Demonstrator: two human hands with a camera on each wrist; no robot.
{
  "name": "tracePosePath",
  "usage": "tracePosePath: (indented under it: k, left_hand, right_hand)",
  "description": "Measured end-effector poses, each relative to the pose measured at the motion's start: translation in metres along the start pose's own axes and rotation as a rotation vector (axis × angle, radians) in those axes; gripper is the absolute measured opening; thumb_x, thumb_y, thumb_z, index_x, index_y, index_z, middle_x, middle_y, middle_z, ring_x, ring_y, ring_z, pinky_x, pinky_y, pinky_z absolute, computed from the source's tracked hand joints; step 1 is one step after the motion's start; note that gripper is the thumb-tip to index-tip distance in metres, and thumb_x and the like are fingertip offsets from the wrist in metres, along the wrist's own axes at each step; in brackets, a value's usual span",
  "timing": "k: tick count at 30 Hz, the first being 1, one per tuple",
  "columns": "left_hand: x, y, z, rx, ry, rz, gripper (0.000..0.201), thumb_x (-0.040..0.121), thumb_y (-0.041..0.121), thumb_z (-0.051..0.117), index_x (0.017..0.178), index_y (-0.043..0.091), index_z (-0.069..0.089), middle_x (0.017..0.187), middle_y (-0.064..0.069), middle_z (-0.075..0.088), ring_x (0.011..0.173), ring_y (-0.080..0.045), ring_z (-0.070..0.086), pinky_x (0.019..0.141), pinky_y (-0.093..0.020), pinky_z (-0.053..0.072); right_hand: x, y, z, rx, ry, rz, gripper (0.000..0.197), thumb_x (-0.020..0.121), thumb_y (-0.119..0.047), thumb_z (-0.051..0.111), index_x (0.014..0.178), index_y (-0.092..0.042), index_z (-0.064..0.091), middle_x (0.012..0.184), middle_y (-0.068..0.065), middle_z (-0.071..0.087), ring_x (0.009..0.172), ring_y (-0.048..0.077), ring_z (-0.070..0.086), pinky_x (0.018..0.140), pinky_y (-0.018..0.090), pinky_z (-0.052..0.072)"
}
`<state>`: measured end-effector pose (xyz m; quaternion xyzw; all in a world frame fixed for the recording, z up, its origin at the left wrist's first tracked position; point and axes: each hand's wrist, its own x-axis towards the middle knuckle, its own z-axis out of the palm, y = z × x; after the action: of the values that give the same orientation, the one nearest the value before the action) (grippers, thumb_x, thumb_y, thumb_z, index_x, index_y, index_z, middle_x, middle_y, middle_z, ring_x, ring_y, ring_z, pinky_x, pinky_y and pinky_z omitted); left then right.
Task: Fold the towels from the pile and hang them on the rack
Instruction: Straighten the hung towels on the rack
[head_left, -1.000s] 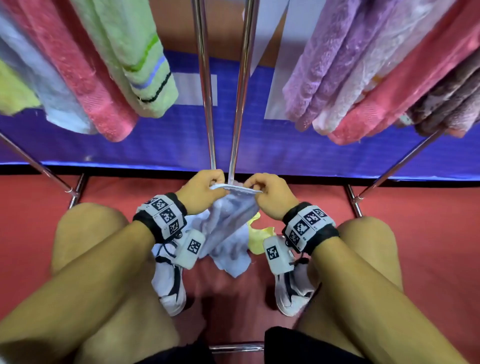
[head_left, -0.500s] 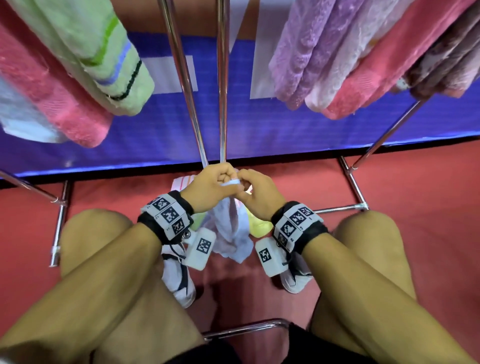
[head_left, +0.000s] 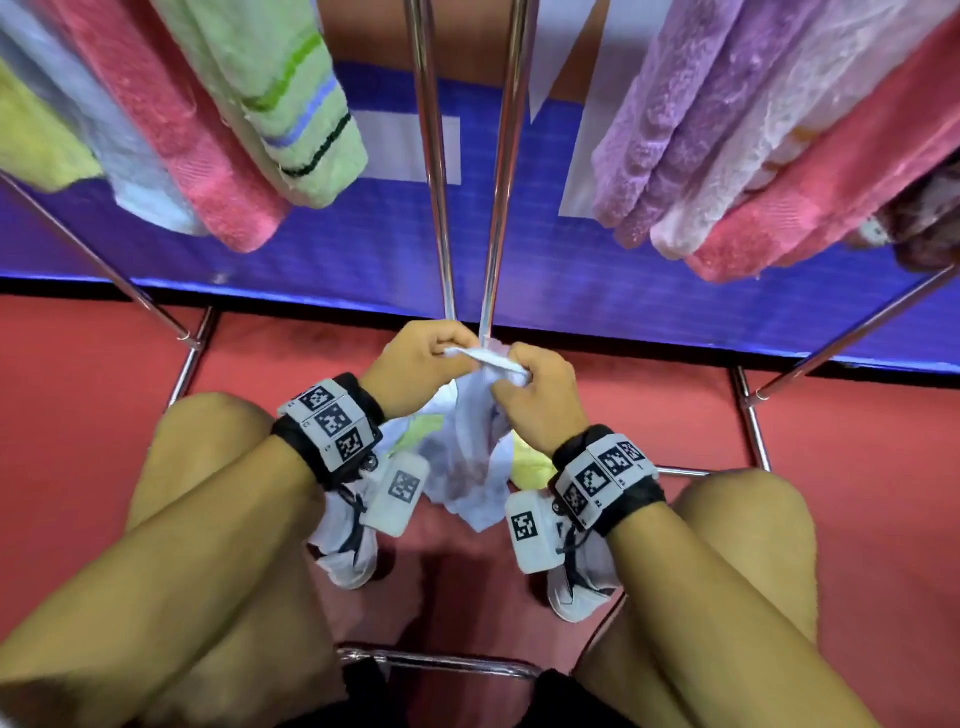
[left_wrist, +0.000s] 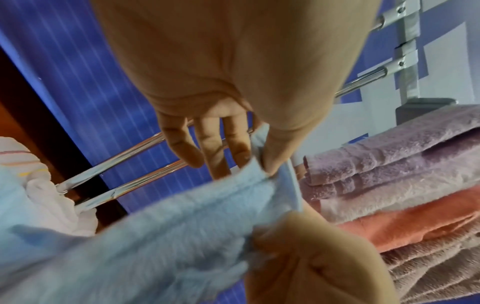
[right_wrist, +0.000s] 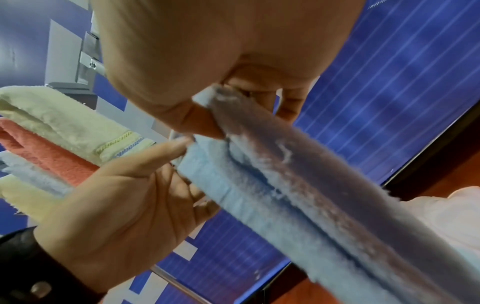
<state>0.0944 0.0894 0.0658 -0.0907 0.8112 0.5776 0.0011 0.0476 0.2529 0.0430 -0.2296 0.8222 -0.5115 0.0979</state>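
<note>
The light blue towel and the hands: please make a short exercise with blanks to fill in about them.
1. Both hands pinch the upper edge of the light ____ towel.
2. The left hand and the right hand are ____ apart than the person's knees.
3. Directly left of the green striped towel, a ____ towel hangs on the rack.

Missing words: blue; closer; pink

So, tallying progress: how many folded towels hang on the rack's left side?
4: a yellow terry towel at the far left, then a pale blue towel, a pink towel, and a green striped towel nearest the centre. More may be offscreen.
</note>
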Motion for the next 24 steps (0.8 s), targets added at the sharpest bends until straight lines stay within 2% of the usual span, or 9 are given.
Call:
tracePosePath:
  k: [2,4,7,10,13,16,19,22,24]
  left_hand:
    - [-0.004,0.008,0.001,-0.056,0.031,0.011,0.01,0.077,0.016,0.064,0.084,0.009,0.068,0.077,-0.024,0.062,0.069,-0.018,0.051,0.065,-0.03,0.042]
    - [-0.01,0.012,0.002,-0.054,0.013,0.031,0.009,0.077,0.013,0.063,0.083,0.013,0.069,0.086,-0.029,0.066,0.074,-0.019,0.056,0.07,-0.033,0.045]
    - [-0.014,0.009,-0.003,-0.043,-0.004,0.017,0.008,0.077,0.016,0.062,0.083,0.016,0.068,0.086,-0.028,0.067,0.076,-0.018,0.057,0.072,-0.034,0.046]
    - [-0.012,0.004,-0.008,-0.061,0.004,-0.01,0.003,0.079,0.017,0.064,0.081,0.015,0.063,0.075,-0.011,0.065,0.069,-0.013,0.057,0.065,-0.025,0.046]
    - [-0.015,-0.002,-0.009,-0.115,0.052,-0.008,0.019,0.078,0.017,0.075,0.08,0.011,0.057,0.068,-0.009,0.058,0.06,-0.013,0.053,0.058,-0.018,0.044]
    - [-0.02,-0.02,-0.011,-0.029,-0.005,-0.019,0.036,0.066,0.039,0.075,0.09,0.015,0.061,0.082,-0.009,0.063,0.073,-0.021,0.058,0.072,-0.029,0.049]
    - [-0.026,-0.04,-0.016,0.193,-0.153,-0.027,0.04,0.059,0.036,0.064,0.089,0.01,0.066,0.085,-0.011,0.062,0.082,-0.023,0.055,0.081,-0.049,0.047]
    - [-0.027,-0.068,-0.024,0.262,-0.162,-0.077,0.046,0.063,0.041,0.064,0.081,-0.001,0.064,0.079,-0.02,0.065,0.074,-0.018,0.052,0.076,-0.048,0.049]
    - [-0.026,-0.078,-0.028,0.243,-0.189,-0.118,0.041,0.074,0.037,0.07,0.078,-0.003,0.06,0.07,-0.015,0.058,0.067,-0.013,0.049,0.068,-0.04,0.047]
  right_hand:
    - [-0.001,-0.003,0.001,0.058,-0.047,-0.007,0.02,0.061,-0.011,0.051,0.062,-0.025,0.036,0.057,-0.01,0.035,0.06,0.015,0.033,0.057,0.031,0.029]
    - [-0.001,-0.006,0.003,0.133,-0.166,0.012,0.02,0.064,-0.011,0.052,0.073,-0.028,0.044,0.059,-0.008,0.043,0.057,0.011,0.036,0.054,0.026,0.032]
    - [0.005,-0.01,0.007,0.127,-0.273,0.005,0.018,0.073,-0.016,0.068,0.088,-0.015,0.057,0.067,0.01,0.058,0.058,0.009,0.044,0.055,0.023,0.038]
    - [0.013,-0.011,0.01,0.027,-0.284,-0.014,0.017,0.081,-0.016,0.075,0.077,-0.013,0.06,0.064,-0.003,0.055,0.055,0.002,0.043,0.054,0.016,0.034]
    - [0.013,-0.014,0.015,0.032,-0.274,-0.032,0.019,0.084,-0.008,0.067,0.07,-0.017,0.059,0.062,-0.011,0.053,0.055,0.001,0.044,0.056,0.016,0.035]
    - [0.008,-0.014,0.018,0.157,-0.226,-0.035,0.012,0.085,-0.007,0.064,0.079,-0.016,0.069,0.074,-0.007,0.065,0.068,0.004,0.057,0.066,0.019,0.044]
    - [0.004,-0.018,0.014,0.201,-0.18,-0.089,0.02,0.086,-0.008,0.062,0.087,-0.025,0.071,0.087,-0.01,0.071,0.085,0.006,0.065,0.08,0.018,0.046]
    - [0.003,-0.024,0.005,0.226,-0.126,-0.117,0.024,0.089,0.002,0.061,0.087,-0.019,0.072,0.085,-0.011,0.071,0.082,0.001,0.064,0.079,0.014,0.045]
    - [0.002,-0.025,0.0,0.244,-0.062,-0.097,0.022,0.089,0.001,0.062,0.085,-0.018,0.073,0.083,-0.009,0.07,0.08,0.001,0.063,0.076,0.014,0.045]
